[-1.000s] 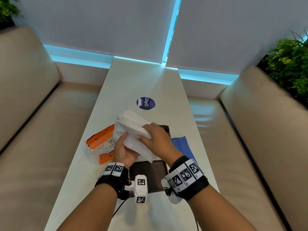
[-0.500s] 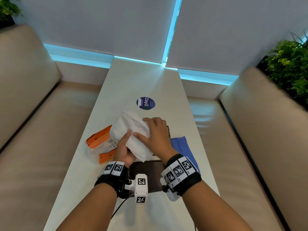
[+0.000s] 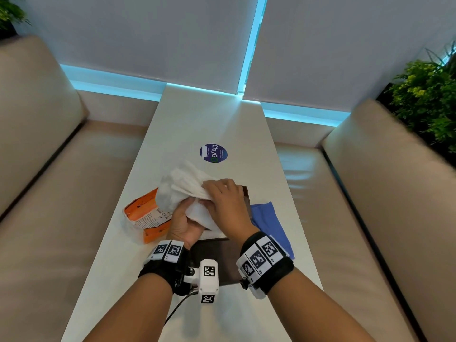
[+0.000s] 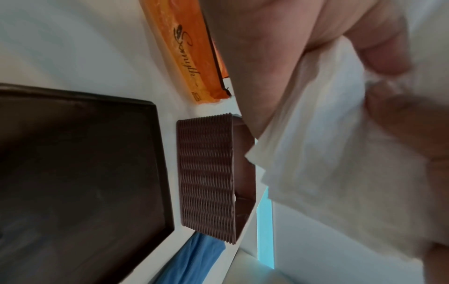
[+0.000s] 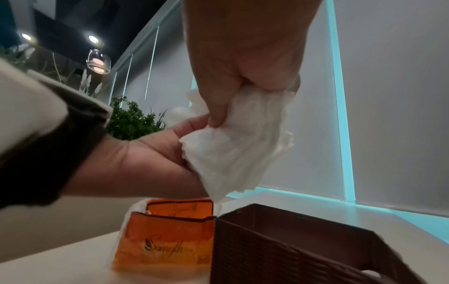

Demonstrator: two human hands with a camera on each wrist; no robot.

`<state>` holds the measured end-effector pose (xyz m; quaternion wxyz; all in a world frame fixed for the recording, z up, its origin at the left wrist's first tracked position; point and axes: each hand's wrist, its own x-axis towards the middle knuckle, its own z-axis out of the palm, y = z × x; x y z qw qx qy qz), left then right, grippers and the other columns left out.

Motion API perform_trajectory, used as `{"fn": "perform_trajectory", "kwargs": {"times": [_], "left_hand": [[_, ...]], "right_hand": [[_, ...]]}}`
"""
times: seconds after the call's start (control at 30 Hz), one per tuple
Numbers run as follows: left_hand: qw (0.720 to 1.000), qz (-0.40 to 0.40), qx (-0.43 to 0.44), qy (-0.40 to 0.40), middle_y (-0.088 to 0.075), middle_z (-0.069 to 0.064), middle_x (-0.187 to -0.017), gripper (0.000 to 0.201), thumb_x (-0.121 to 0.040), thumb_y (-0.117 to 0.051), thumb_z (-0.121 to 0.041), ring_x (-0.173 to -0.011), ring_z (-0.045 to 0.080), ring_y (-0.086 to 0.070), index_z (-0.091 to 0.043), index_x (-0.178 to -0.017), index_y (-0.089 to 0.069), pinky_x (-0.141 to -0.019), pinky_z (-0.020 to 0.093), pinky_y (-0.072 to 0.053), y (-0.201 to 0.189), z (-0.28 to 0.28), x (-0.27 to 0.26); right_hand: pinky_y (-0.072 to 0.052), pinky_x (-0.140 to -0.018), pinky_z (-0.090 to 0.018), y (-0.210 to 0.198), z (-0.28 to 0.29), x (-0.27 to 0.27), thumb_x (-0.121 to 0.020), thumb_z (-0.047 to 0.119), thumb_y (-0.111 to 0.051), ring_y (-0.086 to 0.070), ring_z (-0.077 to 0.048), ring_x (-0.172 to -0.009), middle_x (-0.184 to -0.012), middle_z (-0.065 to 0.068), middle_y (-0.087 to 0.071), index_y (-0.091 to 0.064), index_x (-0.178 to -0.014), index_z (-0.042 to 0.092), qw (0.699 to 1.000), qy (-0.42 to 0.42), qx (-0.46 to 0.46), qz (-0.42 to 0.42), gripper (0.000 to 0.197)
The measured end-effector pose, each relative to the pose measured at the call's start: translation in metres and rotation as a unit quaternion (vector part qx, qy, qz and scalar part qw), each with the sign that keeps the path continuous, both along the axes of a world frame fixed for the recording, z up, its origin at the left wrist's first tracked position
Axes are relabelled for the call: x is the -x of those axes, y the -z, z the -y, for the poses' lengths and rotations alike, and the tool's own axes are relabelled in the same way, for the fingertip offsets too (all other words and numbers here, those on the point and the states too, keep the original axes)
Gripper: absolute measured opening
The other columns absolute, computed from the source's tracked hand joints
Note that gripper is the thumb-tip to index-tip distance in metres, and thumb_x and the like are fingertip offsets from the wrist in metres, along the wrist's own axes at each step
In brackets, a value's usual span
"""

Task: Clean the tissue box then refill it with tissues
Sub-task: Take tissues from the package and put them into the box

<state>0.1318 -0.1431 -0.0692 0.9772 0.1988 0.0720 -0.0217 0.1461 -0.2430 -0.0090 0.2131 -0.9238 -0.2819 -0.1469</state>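
Note:
A white stack of tissues (image 3: pixel 180 191) (image 5: pixel 233 146) (image 4: pixel 328 153) is held in the air above the table by both hands. My left hand (image 3: pixel 183 223) grips it from below, thumb on top. My right hand (image 3: pixel 225 206) (image 5: pixel 245 57) clutches it from above with curled fingers. Below stands the brown woven tissue box (image 5: pixel 279 249) (image 4: pixel 206 176) (image 3: pixel 246 196), open at the top, mostly hidden behind my right hand in the head view. Its dark brown lid (image 3: pixel 217 260) (image 4: pixel 80 173) lies flat on the table between my wrists.
An orange tissue packet (image 3: pixel 145 218) (image 5: pixel 167 236) lies torn open left of the box. A blue cloth (image 3: pixel 270 223) lies to its right. The narrow white table (image 3: pixel 197 119) has a round sticker (image 3: pixel 213 153). Beige sofas flank it; plants stand at the right and left.
Both hands have lowered the tissue stack slightly and squeezed it together; my right hand has slid further forward over the stack, toward the box.

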Motion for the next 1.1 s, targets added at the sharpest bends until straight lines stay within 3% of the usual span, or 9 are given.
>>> {"fn": "perform_trajectory", "kwargs": {"times": [0.1, 0.3, 0.43, 0.53, 0.67, 0.77, 0.87, 0.97, 1.1], "left_hand": [[1.0, 0.026, 0.007, 0.0, -0.07, 0.01, -0.11, 0.069, -0.051, -0.089, -0.033, -0.1, 0.023, -0.068, -0.012, -0.114, -0.068, -0.087, 0.039, -0.056, -0.001, -0.004, 0.002], [0.999, 0.017, -0.031, -0.009, -0.073, 0.008, -0.103, 0.076, -0.039, -0.091, -0.034, -0.095, 0.023, -0.07, -0.014, -0.108, -0.067, -0.078, 0.038, -0.058, -0.007, -0.007, 0.001], [0.998, 0.039, 0.025, -0.039, -0.072, 0.012, -0.106, 0.064, -0.044, -0.086, -0.028, -0.097, 0.028, -0.07, -0.014, -0.105, -0.073, -0.078, 0.044, -0.057, -0.012, -0.004, -0.001], [0.998, 0.04, 0.027, -0.046, -0.072, 0.013, -0.106, 0.078, -0.043, -0.086, -0.029, -0.096, 0.031, -0.07, -0.012, -0.115, -0.062, -0.076, 0.047, -0.057, -0.015, -0.004, -0.002], [0.999, 0.036, 0.006, -0.033, -0.071, 0.013, -0.106, 0.075, -0.045, -0.087, -0.027, -0.096, 0.029, -0.07, -0.013, -0.114, -0.062, -0.076, 0.044, -0.057, -0.021, -0.001, -0.004], [0.997, 0.048, 0.027, -0.049, -0.065, 0.012, -0.122, 0.076, -0.055, -0.084, -0.038, -0.109, 0.031, -0.064, -0.016, -0.124, -0.06, -0.089, 0.048, -0.053, -0.021, -0.011, -0.008], [0.996, 0.066, 0.026, -0.055, -0.068, 0.01, -0.117, 0.064, -0.06, -0.08, -0.045, -0.106, 0.028, -0.066, -0.019, -0.117, -0.066, -0.085, 0.045, -0.055, -0.022, -0.014, -0.011], [0.997, 0.046, 0.031, -0.05, -0.068, 0.011, -0.114, 0.059, -0.066, -0.071, -0.048, -0.104, 0.029, -0.065, -0.019, -0.117, -0.066, -0.079, 0.041, -0.057, -0.026, -0.007, -0.01], [0.998, -0.013, 0.033, -0.053, -0.07, 0.01, -0.113, 0.055, -0.087, -0.04, -0.059, -0.102, 0.028, -0.068, -0.02, -0.106, -0.073, -0.092, 0.045, -0.051, -0.03, -0.004, -0.011]], "right_hand": [[-0.048, -0.084, -0.039, -0.008, 0.006, -0.004, -0.088, 0.026, -0.055, -0.063, -0.034, -0.097, -0.111, -0.011, -0.069, -0.065, -0.114, 0.007, 0.995, -0.018, -0.066, -0.077, 0.034], [-0.04, -0.088, -0.033, -0.006, 0.005, -0.003, -0.085, 0.053, -0.038, -0.049, -0.023, -0.104, -0.108, -0.006, -0.059, -0.063, -0.112, 0.017, 0.982, 0.067, -0.143, -0.108, 0.052], [-0.03, -0.091, -0.012, -0.021, 0.007, 0.002, -0.087, 0.032, -0.065, -0.033, -0.006, -0.116, -0.132, 0.001, -0.034, -0.022, -0.146, 0.025, 0.863, 0.101, -0.354, -0.346, 0.073], [-0.04, -0.099, -0.023, -0.016, 0.014, 0.003, -0.086, 0.025, -0.067, -0.039, -0.009, -0.118, -0.138, 0.001, -0.035, -0.016, -0.148, 0.021, 0.76, 0.103, -0.461, -0.446, 0.08], [-0.044, -0.105, -0.045, -0.008, 0.016, 0.003, -0.074, 0.008, -0.077, -0.051, -0.017, -0.119, -0.122, 0.006, -0.053, -0.038, -0.135, 0.02, 0.808, 0.08, -0.441, -0.383, 0.073], [-0.045, -0.105, -0.044, -0.008, 0.024, 0.003, -0.067, 0.018, -0.081, -0.052, -0.017, -0.122, -0.131, 0.003, -0.053, -0.04, -0.129, 0.043, 0.824, 0.061, -0.454, -0.333, 0.078], [-0.046, -0.101, -0.028, -0.009, 0.027, 0.011, -0.062, 0.018, -0.085, -0.053, -0.009, -0.118, -0.122, 0.011, -0.053, -0.028, -0.123, 0.061, 0.848, 0.039, -0.444, -0.287, 0.094], [-0.043, -0.092, -0.007, -0.007, 0.021, 0.017, -0.062, 0.005, -0.085, -0.051, 0.0, -0.115, -0.122, 0.008, -0.051, -0.016, -0.13, 0.055, 0.859, 0.012, -0.44, -0.262, 0.109], [-0.04, -0.09, -0.009, -0.003, 0.021, 0.015, -0.066, 0.022, -0.085, -0.051, 0.006, -0.109, -0.115, 0.017, -0.052, -0.012, -0.122, 0.067, 0.876, 0.072, -0.429, -0.206, 0.102]]}}
